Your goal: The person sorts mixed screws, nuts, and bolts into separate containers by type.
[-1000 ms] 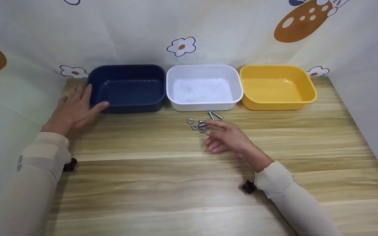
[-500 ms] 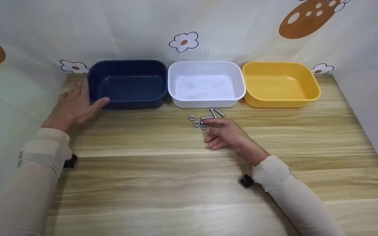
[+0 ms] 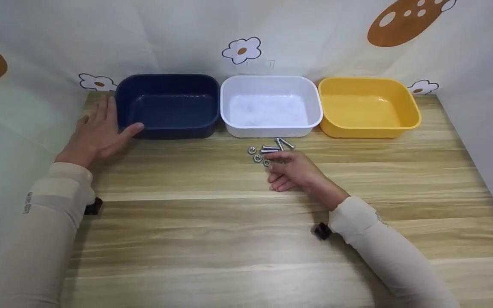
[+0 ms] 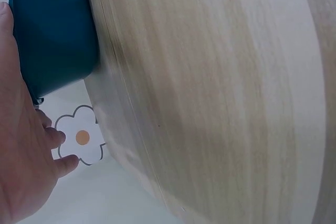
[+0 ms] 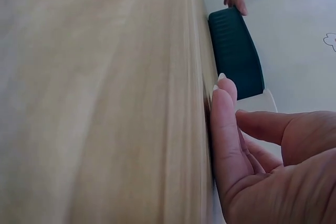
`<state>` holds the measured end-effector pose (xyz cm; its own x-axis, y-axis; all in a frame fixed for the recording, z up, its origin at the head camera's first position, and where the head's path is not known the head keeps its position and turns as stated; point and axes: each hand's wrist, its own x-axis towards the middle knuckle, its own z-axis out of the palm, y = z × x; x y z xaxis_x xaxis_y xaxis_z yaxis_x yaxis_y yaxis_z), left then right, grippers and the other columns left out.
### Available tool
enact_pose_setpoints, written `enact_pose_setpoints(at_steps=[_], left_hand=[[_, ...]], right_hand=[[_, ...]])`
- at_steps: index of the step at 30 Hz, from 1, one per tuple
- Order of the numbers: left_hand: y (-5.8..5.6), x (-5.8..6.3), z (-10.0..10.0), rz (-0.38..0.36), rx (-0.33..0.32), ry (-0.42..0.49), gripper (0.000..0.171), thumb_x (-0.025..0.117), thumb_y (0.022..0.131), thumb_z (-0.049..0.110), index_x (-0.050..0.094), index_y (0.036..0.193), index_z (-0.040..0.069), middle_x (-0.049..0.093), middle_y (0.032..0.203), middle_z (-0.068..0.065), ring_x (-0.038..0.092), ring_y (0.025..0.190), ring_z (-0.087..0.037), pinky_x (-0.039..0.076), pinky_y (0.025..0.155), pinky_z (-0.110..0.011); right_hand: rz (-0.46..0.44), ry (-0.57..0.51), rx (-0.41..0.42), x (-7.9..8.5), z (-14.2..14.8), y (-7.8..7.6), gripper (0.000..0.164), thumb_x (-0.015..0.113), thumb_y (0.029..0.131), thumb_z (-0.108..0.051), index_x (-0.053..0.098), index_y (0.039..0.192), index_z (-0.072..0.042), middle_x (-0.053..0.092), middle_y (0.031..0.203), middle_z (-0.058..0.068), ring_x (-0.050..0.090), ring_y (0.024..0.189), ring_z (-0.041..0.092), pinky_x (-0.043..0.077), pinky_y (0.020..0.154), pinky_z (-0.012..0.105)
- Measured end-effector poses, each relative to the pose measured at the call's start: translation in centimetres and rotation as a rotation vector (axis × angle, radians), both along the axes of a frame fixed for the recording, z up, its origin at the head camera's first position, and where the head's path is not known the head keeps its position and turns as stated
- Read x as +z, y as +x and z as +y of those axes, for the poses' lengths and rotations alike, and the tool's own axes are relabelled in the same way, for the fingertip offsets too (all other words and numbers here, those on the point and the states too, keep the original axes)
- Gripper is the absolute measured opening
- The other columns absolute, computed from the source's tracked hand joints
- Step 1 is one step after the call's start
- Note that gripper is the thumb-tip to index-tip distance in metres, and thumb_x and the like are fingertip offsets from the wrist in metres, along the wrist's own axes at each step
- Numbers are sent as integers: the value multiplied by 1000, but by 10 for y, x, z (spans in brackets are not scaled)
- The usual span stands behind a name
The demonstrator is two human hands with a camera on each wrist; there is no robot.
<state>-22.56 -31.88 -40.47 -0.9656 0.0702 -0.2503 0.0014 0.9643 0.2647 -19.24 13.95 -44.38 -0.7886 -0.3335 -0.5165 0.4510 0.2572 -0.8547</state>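
My left hand rests against the left side of the navy blue bin, fingers extended along its outer wall and thumb at the front rim. The left wrist view shows the hand beside the bin's corner. My right hand is low over the table at a small pile of hardware. Its index fingertip lies just below the silver bolts, its thumb tip close to a hex nut. Two more nuts, one a hex nut, lie to the left. In the right wrist view the right hand hides the pile.
A white bin and a yellow bin continue the row along the back, beside the navy one. Behind them stands a patterned cloth wall. The wood-grain table extends toward me.
The head view has tilted, so the scene sits higher. Two bolts under my right index finger have shifted slightly away from me and now lie side by side. My left hand stays at the navy bin.
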Motion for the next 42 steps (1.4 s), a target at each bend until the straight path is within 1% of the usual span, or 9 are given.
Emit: enact_pose_setpoints(at_steps=[7,13,18,21,24,27,30,35,42], left_hand=[[2,-1,1,-11,7,3,106,23,91,76,-23,149,0,-24,155,-26,-12,144,-47,-2,109,-71],[-1,2,2,-13,8,11,107,23,90,77,-24,149,2,-23,155,-26,-14,144,-47,-3,108,-72],[-5,8,2,15,2,0,107,24,91,77,-22,149,0,-22,155,-28,-11,144,-48,-2,108,-73],[-3,5,1,25,6,12,107,25,91,76,-21,150,-1,-21,156,-28,-10,144,-49,-2,108,-72],[0,1,0,12,5,21,107,25,91,76,-22,149,-2,-21,155,-29,-10,143,-50,-2,108,-72],[-1,0,0,9,-2,20,108,24,91,76,-22,148,-3,-21,155,-30,-10,143,-51,-3,108,-72],[0,-3,0,23,-3,17,108,25,91,76,-20,149,-4,-18,155,-31,-10,143,-51,-2,108,-72],[0,-4,0,18,-9,-2,107,25,92,75,-19,149,-4,-16,155,-32,-10,143,-51,-1,108,-72],[1,-1,1,13,-2,8,108,24,91,77,-21,149,-3,-18,155,-31,-10,143,-51,-3,109,-71]], right_hand=[[22,47,23,0,-3,-3,38,60,94,-6,61,132,-11,68,67,10,66,51,15,57,49,32],[7,55,-10,-2,-4,-5,36,67,91,-9,65,126,-15,67,66,10,65,50,16,56,47,32],[31,60,-36,-2,-8,-6,36,70,88,-8,67,123,-15,67,62,9,64,48,15,55,45,31],[40,61,-46,-3,-9,-7,35,69,88,-6,68,122,-13,66,60,9,63,46,14,54,43,30],[33,69,-46,-5,-10,-7,34,69,88,-5,69,121,-14,66,59,9,63,46,14,54,43,30],[27,76,-53,-6,-10,-7,34,69,88,-6,70,120,-16,66,60,9,63,46,15,54,44,30],[30,76,-51,-8,-10,-5,34,68,89,-5,69,121,-14,65,59,9,63,45,15,54,43,29],[25,57,-41,-9,-10,-5,34,66,90,-4,68,123,-11,65,58,8,62,45,13,54,43,28],[36,49,-30,-8,-7,-6,34,65,90,-6,67,124,-10,66,60,9,63,47,14,55,45,29]])
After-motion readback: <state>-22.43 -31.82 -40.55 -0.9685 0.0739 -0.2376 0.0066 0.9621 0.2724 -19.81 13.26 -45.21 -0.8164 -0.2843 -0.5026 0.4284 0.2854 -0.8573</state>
